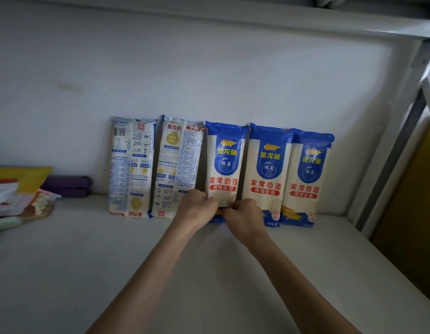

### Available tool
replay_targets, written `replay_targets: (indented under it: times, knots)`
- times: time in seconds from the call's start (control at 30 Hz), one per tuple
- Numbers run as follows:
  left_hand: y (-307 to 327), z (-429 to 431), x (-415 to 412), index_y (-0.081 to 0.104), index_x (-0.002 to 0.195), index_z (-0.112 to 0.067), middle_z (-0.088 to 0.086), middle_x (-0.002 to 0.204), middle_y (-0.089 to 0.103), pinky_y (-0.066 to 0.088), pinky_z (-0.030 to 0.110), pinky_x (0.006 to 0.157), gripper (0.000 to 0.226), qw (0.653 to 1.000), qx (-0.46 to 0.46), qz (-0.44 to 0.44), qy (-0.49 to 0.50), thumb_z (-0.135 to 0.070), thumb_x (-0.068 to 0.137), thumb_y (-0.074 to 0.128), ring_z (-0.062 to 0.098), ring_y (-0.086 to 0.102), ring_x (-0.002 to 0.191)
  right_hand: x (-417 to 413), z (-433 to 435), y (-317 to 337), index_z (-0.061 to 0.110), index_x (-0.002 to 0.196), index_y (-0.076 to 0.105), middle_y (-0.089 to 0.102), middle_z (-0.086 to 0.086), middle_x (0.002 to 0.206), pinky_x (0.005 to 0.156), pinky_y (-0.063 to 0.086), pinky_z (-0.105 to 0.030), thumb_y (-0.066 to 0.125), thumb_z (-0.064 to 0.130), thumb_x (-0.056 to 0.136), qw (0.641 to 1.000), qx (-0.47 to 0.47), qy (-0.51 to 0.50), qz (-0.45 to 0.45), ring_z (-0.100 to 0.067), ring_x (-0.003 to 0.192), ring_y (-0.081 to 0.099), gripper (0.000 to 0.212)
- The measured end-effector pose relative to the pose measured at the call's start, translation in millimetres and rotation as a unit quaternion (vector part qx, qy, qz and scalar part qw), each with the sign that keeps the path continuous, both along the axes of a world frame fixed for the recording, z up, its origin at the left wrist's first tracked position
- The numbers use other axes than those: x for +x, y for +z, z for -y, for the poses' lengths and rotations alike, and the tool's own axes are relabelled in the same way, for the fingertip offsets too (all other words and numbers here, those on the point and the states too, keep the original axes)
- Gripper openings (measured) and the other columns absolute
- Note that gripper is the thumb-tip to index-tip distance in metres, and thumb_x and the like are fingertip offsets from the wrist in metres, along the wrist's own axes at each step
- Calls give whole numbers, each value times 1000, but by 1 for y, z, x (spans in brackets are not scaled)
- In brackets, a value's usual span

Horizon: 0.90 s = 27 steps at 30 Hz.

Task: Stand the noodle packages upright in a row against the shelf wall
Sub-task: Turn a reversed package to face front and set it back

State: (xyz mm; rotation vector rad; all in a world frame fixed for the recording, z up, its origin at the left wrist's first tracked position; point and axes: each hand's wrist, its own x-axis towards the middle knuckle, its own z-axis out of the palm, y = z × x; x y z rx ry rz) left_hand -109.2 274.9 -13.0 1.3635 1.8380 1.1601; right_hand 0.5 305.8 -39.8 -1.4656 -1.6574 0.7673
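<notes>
Several blue-and-white noodle packages stand upright in a row against the white shelf wall point(209, 75). The two at the left point(131, 165) point(179, 162) show their printed backs. The middle package point(225, 165) and the two to its right point(267, 169) point(305, 177) show their fronts with red lettering. My left hand point(197, 208) and my right hand point(243, 215) both grip the bottom end of the middle package, fingers curled around its lower edge, which they hide.
The white shelf board point(88, 261) stretches toward me. At the far left lie a yellow packet point(21, 175), a purple folded item point(67, 186) and other small packets point(28, 203). A grey metal shelf post point(397, 150) rises at the right.
</notes>
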Motion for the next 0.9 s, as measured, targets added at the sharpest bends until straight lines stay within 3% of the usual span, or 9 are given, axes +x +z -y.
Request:
replay_targets:
  times: [0.1,0.27,0.4,0.57,0.63,0.7,0.8,0.9]
  knots:
    - [-5,-2,-1,70,101,-2,11,98,70,36,17,53,27,1000,4,-1,-9,-7,84,50,23,63,87,1,0,-2,-1,95,68,68,-11,91,57,45,-20,57,4,81,1000,-12,23,-7,-23,87,62,18]
    - [-13,-7,-1,68,119,-15,4,109,70,44,22,78,39,999,13,12,-44,-6,87,49,19,61,106,6,1,-5,-3,103,65,66,-15,101,72,50,-25,51,-4,83,999,-18,48,-9,-23,93,59,24]
    - [-16,-10,-10,70,116,-16,2,100,70,44,22,70,41,999,26,3,-41,-3,86,46,16,60,93,11,-1,-2,0,109,64,62,-8,104,77,44,-24,50,-4,87,998,-27,53,-1,-17,96,52,27]
    - [-6,-9,-39,71,104,-8,9,99,72,58,36,84,27,991,87,104,18,2,91,50,20,70,88,11,3,5,0,108,65,59,-3,104,83,48,-27,52,1,92,1000,-1,-3,2,-20,103,54,21]
    - [1,-4,-51,72,89,-15,3,93,72,59,34,79,22,974,166,117,101,-1,89,55,18,70,82,2,6,14,-1,110,65,63,-6,111,89,51,-30,53,3,93,998,38,-39,-11,-21,107,57,21]
    - [7,1,-61,72,88,-19,-4,90,71,57,30,75,15,945,242,104,194,-10,86,60,12,67,81,-15,7,24,1,113,66,65,-8,115,93,52,-35,54,1,91,998,48,-27,-37,-21,107,59,25]
    - [7,4,-68,70,100,-16,-5,99,69,43,12,66,18,931,253,92,248,-13,87,59,7,60,85,-45,11,31,3,106,68,69,-7,105,84,57,-35,52,-1,88,996,28,19,-87,-21,100,62,25]
    - [4,4,-69,69,110,-15,-5,104,68,36,8,65,23,943,228,86,228,-13,89,59,7,59,90,-66,13,27,5,111,65,69,-8,108,81,59,-35,46,-5,86,992,14,60,-106,-25,99,64,33]
